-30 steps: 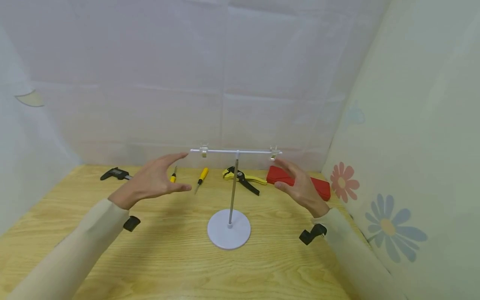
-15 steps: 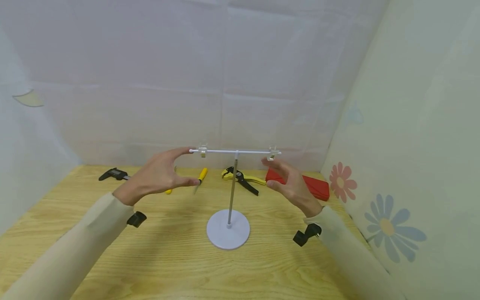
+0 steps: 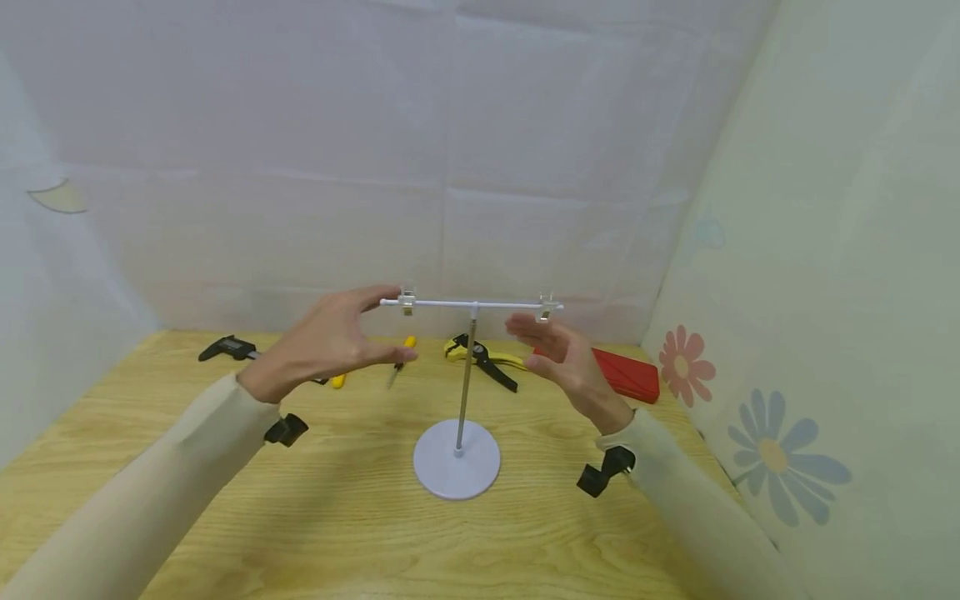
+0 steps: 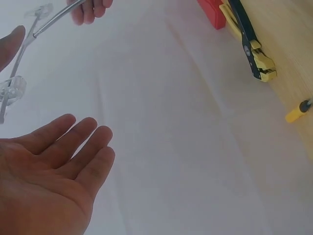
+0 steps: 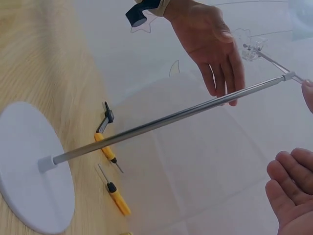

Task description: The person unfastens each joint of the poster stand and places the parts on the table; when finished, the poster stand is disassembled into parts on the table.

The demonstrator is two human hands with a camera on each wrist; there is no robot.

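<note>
Two bare hands, the left hand (image 3: 322, 346) and the right hand (image 3: 564, 360), emerge from long, plain cream fabric sleeves (image 3: 142, 500) reaching to the wrists. Beneath each cuff sits a small black wrist-mounted camera clip (image 3: 286, 430), the right one showing a rounded barrel.

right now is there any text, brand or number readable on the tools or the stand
None can be read.
Digital caliper: its display is too small and blurred to read.
Red case, yellow-handled pliers, yellow screwdrivers and white stand: no lettering visible.
</note>
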